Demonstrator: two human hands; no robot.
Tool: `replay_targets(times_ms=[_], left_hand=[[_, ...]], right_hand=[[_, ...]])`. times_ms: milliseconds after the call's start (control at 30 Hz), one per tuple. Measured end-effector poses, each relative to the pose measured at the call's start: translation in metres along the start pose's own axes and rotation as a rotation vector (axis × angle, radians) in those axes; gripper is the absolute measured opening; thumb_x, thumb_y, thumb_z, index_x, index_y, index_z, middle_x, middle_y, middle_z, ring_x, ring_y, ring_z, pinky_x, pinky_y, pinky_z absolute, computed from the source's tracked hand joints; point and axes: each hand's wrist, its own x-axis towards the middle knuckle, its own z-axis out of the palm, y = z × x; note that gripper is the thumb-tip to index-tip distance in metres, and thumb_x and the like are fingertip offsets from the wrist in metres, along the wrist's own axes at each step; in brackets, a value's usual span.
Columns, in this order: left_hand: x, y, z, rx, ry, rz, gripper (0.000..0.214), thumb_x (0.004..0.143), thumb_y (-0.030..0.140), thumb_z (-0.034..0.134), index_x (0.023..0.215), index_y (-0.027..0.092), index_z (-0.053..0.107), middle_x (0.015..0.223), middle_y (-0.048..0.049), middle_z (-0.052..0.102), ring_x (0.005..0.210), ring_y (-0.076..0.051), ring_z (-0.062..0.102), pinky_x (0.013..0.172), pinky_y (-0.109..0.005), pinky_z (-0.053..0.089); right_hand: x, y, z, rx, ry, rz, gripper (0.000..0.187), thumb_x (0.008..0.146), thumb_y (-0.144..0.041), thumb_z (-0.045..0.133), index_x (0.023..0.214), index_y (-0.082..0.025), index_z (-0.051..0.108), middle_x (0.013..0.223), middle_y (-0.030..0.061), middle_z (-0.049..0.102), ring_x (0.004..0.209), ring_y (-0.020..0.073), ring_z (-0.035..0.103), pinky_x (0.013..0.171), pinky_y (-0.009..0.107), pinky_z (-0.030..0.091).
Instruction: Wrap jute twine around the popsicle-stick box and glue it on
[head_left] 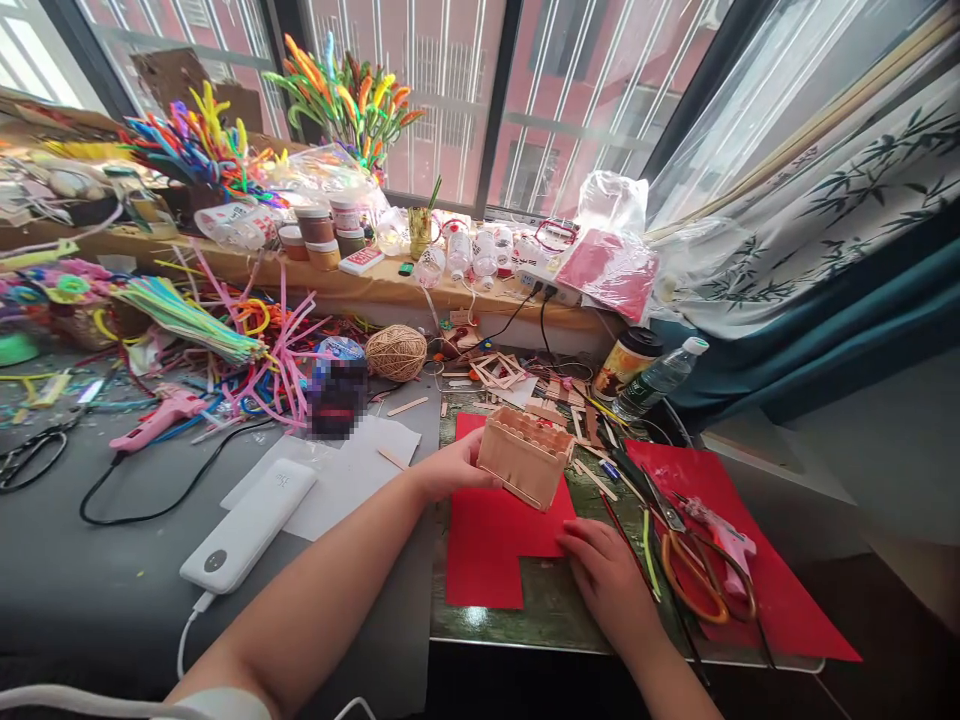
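My left hand (456,468) is closed on the left end of a small box made of wooden craft sticks (519,460). The box is tilted, and its scalloped upper edge is made of rounded stick ends. Below it lies a sheet of red paper (480,550) with a corner cut out, flat on a dark green cutting board (559,605). My right hand (604,575) rests at the paper's right edge, fingers stretched out and nothing seen in them. Right of that hand are a green strip (650,555) and large scissors with orange handles (694,575).
More red paper (795,600) lies under a pink glue gun (731,545) at right. Loose craft sticks, a water bottle (660,380) and a patterned cup (626,362) stand behind. Leftward are a white power bank (249,525), another pink glue gun (161,420), twine (396,353) and pipe cleaners (195,325).
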Motion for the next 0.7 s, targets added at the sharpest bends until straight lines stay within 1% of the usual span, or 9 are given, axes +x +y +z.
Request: replay_targets(times_ms=[100,200,267,367,467,533,633,700], left_hand=[[0.003,-0.004,0.0,0.09,0.043,-0.007,0.086,0.069,0.033,0.094,0.143,0.026,0.051,0.147,-0.0153,0.062,0.137,-0.038,0.058,0.105,-0.048,0.05],[0.005,-0.01,0.001,0.227,0.09,-0.014,0.078,0.068,0.032,0.094,0.136,0.024,0.055,0.139,-0.0143,0.066,0.131,-0.037,0.061,0.101,-0.045,0.051],[0.005,-0.012,0.004,0.33,0.119,-0.013,0.072,0.067,0.031,0.094,0.13,0.023,0.058,0.13,-0.0124,0.069,0.124,-0.035,0.065,0.097,-0.042,0.052],[0.003,-0.011,0.01,0.463,0.151,-0.001,0.07,0.07,0.03,0.091,0.132,0.026,0.058,0.125,-0.0084,0.07,0.114,-0.032,0.067,0.093,-0.039,0.051],[0.001,-0.007,0.016,0.559,0.145,0.005,0.066,0.069,0.027,0.089,0.13,0.027,0.063,0.123,-0.0065,0.071,0.109,-0.032,0.068,0.091,-0.038,0.051],[0.0,-0.004,0.019,0.602,0.123,0.005,0.066,0.066,0.029,0.091,0.126,0.027,0.066,0.121,-0.0071,0.072,0.106,-0.033,0.069,0.089,-0.039,0.052],[0.0,0.001,0.022,0.657,0.112,0.026,0.073,0.065,0.034,0.093,0.131,0.028,0.063,0.127,-0.0085,0.069,0.11,-0.035,0.069,0.088,-0.039,0.054],[-0.001,0.005,0.023,0.748,0.113,0.059,0.069,0.068,0.036,0.09,0.131,0.027,0.062,0.128,-0.0083,0.069,0.112,-0.034,0.068,0.089,-0.038,0.054]], right_hand=[[0.001,0.003,0.005,0.051,-0.041,0.077,0.03,0.101,-0.012,0.053,0.118,-0.025,0.073,0.124,0.0125,0.072,0.117,0.0308,0.067,0.097,0.056,0.061],[0.0,0.006,0.005,0.075,-0.037,0.132,0.028,0.101,-0.013,0.053,0.12,-0.023,0.072,0.126,0.0136,0.07,0.119,0.0307,0.065,0.1,0.056,0.059],[-0.001,0.009,0.005,0.047,-0.004,0.184,0.027,0.1,-0.015,0.054,0.119,-0.022,0.072,0.125,0.0136,0.071,0.119,0.0315,0.065,0.102,0.058,0.057],[-0.003,0.012,0.006,-0.039,0.066,0.273,0.028,0.1,-0.015,0.052,0.118,-0.022,0.073,0.122,0.0135,0.072,0.117,0.0333,0.064,0.103,0.061,0.054],[-0.002,0.012,0.006,-0.077,0.083,0.34,0.031,0.099,-0.014,0.051,0.12,-0.02,0.073,0.123,0.014,0.072,0.118,0.0335,0.064,0.104,0.06,0.054],[0.0,0.01,0.005,-0.079,0.071,0.355,0.033,0.098,-0.012,0.05,0.122,-0.019,0.072,0.124,0.0145,0.071,0.12,0.0332,0.062,0.105,0.058,0.053],[0.001,0.003,-0.003,-0.091,0.088,0.345,0.035,0.098,-0.011,0.049,0.124,-0.019,0.07,0.125,0.0154,0.069,0.122,0.0335,0.061,0.106,0.058,0.052],[-0.002,-0.007,-0.01,-0.065,0.074,0.275,0.033,0.098,-0.013,0.052,0.125,-0.02,0.07,0.128,0.0151,0.068,0.124,0.0333,0.06,0.107,0.058,0.05]])
